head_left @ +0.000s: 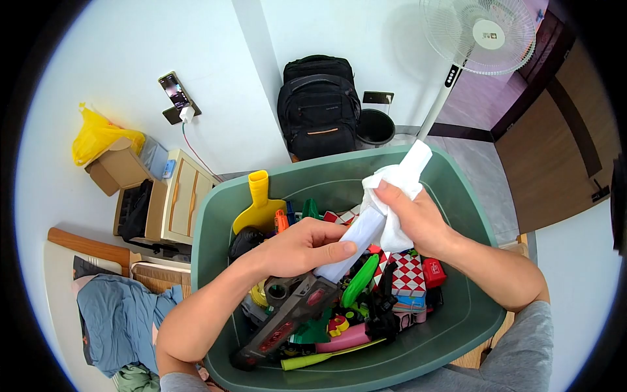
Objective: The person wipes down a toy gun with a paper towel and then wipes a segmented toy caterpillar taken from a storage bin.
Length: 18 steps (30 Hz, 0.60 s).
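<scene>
My left hand (302, 247) is closed around the base of the pale blade of a toy sword (282, 328), which has a dark grey handle with red details. The sword slants up to the right over the green tub (210, 225). My right hand (418, 219) is closed on a white wipe (395, 234) wrapped around the upper blade, whose tip sticks out beyond it. Below, the tub holds a yellow toy shovel (258, 212), a bright green toy (359, 281), a red-and-white checked item (406, 271), a red box (434, 273) and other jumbled toys.
Behind the tub are a black backpack (319, 108), a dark bin (375, 129) and a standing fan (439, 98). At left stand a drawer cabinet (186, 199) and an open cardboard box (155, 212). Blue-grey clothes (124, 320) lie near the lower left; a brown door (555, 130) is at right.
</scene>
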### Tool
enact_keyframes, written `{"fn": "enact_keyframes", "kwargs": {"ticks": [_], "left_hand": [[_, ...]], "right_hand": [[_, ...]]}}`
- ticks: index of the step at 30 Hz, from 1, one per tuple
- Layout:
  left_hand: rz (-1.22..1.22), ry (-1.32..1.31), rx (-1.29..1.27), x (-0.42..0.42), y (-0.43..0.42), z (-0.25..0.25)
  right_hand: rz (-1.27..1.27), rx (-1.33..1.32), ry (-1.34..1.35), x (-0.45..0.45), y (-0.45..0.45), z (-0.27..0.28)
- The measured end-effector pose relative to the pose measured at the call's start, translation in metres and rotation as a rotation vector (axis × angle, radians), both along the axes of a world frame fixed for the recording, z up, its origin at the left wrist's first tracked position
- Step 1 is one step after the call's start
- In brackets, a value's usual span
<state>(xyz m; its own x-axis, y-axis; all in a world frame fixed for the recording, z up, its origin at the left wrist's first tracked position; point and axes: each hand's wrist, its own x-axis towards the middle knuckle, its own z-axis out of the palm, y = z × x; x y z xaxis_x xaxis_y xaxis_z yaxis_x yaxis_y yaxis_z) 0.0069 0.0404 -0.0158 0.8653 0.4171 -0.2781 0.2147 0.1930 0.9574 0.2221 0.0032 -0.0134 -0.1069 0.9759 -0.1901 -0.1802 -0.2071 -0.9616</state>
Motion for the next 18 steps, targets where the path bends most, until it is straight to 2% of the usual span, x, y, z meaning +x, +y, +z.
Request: {"fn": "enact_keyframes", "kwargs": {"ticks": [1,5,7,11,13,18], "left_hand": [[0.005,0.043,0.112,-0.001,0.000,0.001],[0.028,0.067,0.246,-0.001,-0.001,0.002],[0.112,0.045,0.518,0.001,-0.006,0.010],[0.117,0.117,0.627,0.004,-0.015,0.025],[0.199,0.198,0.908,0.004,-0.025,0.027],[0.174,0.260,0.892,0.006,-0.038,0.023]], "right_hand": [[-0.028,-0.007,-0.010,-0.001,0.000,0.001],[-0.059,-0.001,-0.011,0.003,0.004,-0.008],[-0.071,-0.004,-0.034,0.004,0.006,-0.010],[-0.089,-0.005,-0.078,0.002,0.006,-0.010],[-0.075,-0.015,-0.102,0.000,0.006,-0.009],[0.027,-0.070,-0.146,0.007,0.009,-0.015]]}}
